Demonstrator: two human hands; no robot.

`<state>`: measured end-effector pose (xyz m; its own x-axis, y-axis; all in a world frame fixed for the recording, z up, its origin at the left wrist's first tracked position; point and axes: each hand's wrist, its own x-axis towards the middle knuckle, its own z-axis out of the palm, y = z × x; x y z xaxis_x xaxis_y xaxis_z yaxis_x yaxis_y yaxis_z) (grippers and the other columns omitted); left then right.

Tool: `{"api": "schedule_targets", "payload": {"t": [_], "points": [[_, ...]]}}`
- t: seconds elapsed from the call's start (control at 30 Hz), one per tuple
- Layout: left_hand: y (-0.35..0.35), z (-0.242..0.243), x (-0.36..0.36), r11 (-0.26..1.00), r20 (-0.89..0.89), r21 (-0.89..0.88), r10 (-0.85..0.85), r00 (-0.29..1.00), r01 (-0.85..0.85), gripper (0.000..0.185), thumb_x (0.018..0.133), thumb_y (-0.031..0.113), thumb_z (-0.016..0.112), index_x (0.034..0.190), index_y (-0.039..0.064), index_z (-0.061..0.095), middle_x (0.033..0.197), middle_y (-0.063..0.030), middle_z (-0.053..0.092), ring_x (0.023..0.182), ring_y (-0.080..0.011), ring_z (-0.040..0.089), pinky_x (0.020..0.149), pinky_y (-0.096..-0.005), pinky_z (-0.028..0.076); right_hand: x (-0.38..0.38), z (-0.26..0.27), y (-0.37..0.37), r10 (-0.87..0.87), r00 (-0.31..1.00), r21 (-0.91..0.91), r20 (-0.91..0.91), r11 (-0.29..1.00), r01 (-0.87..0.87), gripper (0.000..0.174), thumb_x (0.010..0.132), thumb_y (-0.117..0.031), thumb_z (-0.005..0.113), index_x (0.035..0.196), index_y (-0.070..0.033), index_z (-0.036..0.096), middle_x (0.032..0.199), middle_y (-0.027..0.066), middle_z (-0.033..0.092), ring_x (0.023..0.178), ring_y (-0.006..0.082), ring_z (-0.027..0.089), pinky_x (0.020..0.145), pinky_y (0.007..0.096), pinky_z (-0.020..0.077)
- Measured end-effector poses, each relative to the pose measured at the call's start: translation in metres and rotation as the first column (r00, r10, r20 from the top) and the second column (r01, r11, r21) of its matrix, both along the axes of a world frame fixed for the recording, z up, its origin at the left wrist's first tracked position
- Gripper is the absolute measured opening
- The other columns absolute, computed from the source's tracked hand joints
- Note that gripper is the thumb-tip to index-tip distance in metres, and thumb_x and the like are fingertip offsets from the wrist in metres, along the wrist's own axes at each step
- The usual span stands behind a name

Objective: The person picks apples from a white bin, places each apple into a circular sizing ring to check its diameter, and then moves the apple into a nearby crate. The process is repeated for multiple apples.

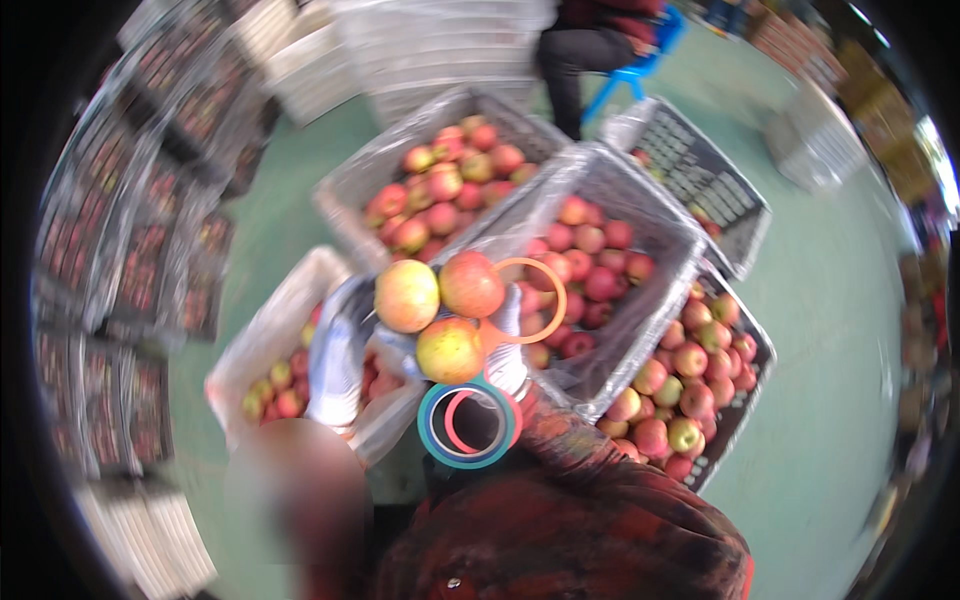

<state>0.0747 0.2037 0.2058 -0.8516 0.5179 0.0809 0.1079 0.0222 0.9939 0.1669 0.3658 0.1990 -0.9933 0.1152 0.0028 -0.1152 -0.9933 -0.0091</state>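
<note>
Three apples are held up close to the camera: a yellow-red apple [406, 296], a redder apple [472, 285] and a yellow apple [451, 350] below them. My left hand [337, 367], in a white and blue glove, is at their left side. On their right, my right hand [508, 345], gloved too, holds an orange plastic sizing ring [560, 300]. Teal and pink rings [427, 435] hang beneath that hand. The fingers are partly hidden behind the fruit, so which hand bears each apple is unclear. Beyond the hands lies a plastic-lined crate [652, 330] of red apples.
More apple crates surround me: a lined one [337, 202] ahead, a white one [232, 360] at left, a black one [761, 360] at right and a grey one [739, 187] behind. A person [566, 67] sits on a blue stool [637, 71]. Crate stacks line the left side.
</note>
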Motion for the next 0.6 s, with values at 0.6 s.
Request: {"api": "schedule_targets", "payload": {"t": [0.6], "points": [[-0.078, -0.097, -0.055, 0.954, 0.553, 0.298, -0.164, 0.817, -0.011, 0.045, 0.100, 0.015, 0.034, 0.142, -0.002, 0.030, 0.141, -0.0165, 0.041, 0.124, -0.0302, 0.046, 0.107, -0.0404, 0.038, 0.215, -0.036, 0.264, -0.838, 0.517, 0.334, 0.175, 0.544, 0.770, 0.072, 0.089, -0.065, 0.046, 0.131, -0.006, 0.044, 0.125, 0.0153, 0.053, 0.105, 0.0339, 0.057, 0.087, 0.0460, 0.0517]]}}
